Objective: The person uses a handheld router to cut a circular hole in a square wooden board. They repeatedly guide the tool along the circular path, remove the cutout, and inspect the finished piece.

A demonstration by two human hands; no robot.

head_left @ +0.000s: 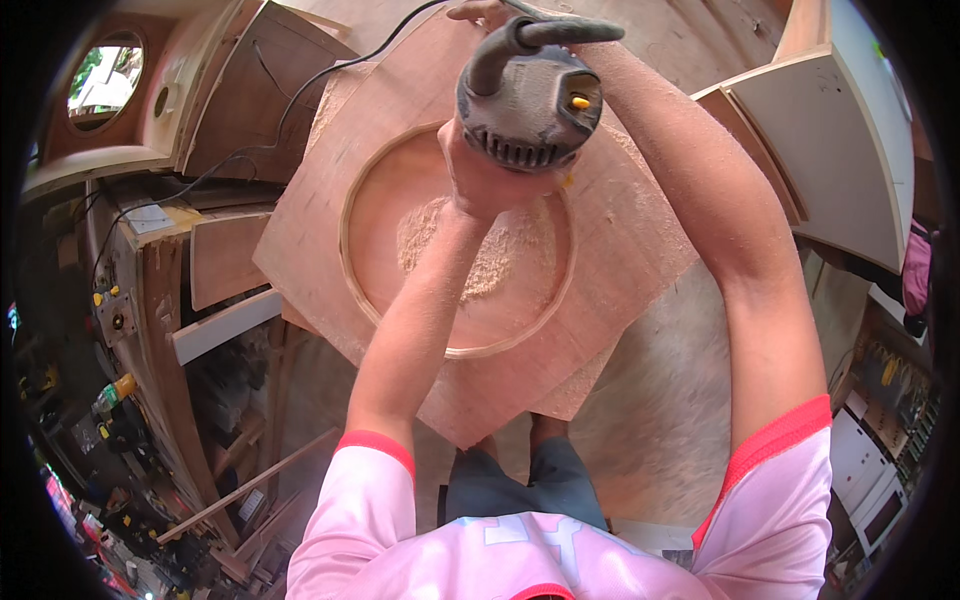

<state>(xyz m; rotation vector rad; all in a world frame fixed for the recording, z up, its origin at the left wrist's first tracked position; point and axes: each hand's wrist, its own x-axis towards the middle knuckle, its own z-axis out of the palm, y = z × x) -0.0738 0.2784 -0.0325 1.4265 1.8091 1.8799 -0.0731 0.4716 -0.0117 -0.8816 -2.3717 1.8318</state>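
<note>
My left hand (480,175) is wrapped round the lower body of a dusty grey router (515,95) with a yellow switch, over a square plywood board (640,260). The board has a round recess (380,250) with a pale rim and a heap of sawdust (475,260) inside. My right hand (482,14) is at the top, beyond the router and near the board's far edge; the tool and its hose-like cord sleeve mostly hide it, so I cannot see what it touches. Another board (582,395) lies beneath the first.
Wooden cabinets (120,160), one with a round opening, stand at left beside a cluttered bench (150,250). A black cord (290,105) runs over them. Pale panels (855,150) stand at right, above hanging tools (885,370). My legs (520,480) show below the board.
</note>
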